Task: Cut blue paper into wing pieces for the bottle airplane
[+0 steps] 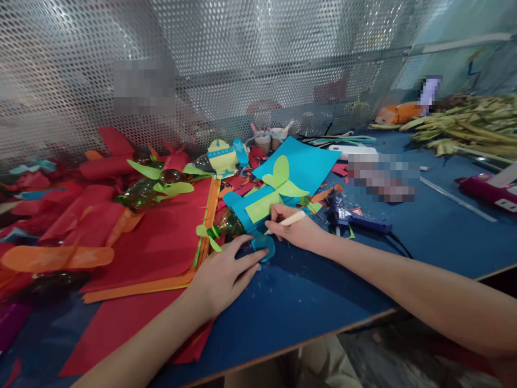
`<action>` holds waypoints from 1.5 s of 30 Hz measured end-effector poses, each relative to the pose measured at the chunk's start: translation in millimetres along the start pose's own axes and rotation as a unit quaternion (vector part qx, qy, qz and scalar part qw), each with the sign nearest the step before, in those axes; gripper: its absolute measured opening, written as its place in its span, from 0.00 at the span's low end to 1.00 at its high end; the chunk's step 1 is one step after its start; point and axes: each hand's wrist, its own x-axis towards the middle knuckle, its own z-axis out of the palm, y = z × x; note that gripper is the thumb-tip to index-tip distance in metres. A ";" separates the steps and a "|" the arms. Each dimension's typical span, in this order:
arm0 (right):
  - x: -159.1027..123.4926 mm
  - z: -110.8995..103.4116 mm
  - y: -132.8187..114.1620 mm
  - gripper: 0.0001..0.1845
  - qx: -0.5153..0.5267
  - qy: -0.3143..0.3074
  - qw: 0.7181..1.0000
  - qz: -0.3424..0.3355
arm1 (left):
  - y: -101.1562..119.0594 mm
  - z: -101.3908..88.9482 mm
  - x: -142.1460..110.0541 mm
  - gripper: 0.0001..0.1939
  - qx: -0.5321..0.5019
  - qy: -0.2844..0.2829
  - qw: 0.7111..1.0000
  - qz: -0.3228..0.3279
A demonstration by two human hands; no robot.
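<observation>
Landmark: blue-wrapped bottle (258, 207), lying on the blue table (307, 302). Just on its near side, your left hand (221, 272), fingers spread, presses down a small blue paper piece (263, 248). Your right hand (294, 230) grips a white pen (293, 218), tip near that piece. Glue gun (343, 214) right of the bottle; stacked red sheets (161, 237) left.

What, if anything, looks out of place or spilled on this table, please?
Nothing looks clearly damaged. The mess stands out: coloured scraps lie loose around the blue glue gun, and small pale flecks dot the table near the left hand, like stray debris.
</observation>
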 end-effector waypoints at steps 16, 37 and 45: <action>1.3 -1.1 0.8 0.11 -0.014 0.009 1.000 0.000 | 0.8 -0.9 0.7 0.18 0.011 -0.007 1.000 -0.002; 0.5 -1.0 0.9 0.10 -0.013 0.005 1.000 0.001 | 1.5 -1.7 1.7 0.19 -0.004 -0.004 1.000 -0.004; 0.3 -1.5 -0.7 0.11 -0.027 0.014 1.000 0.001 | 0.3 -0.8 0.6 0.18 0.004 -0.004 1.000 -0.003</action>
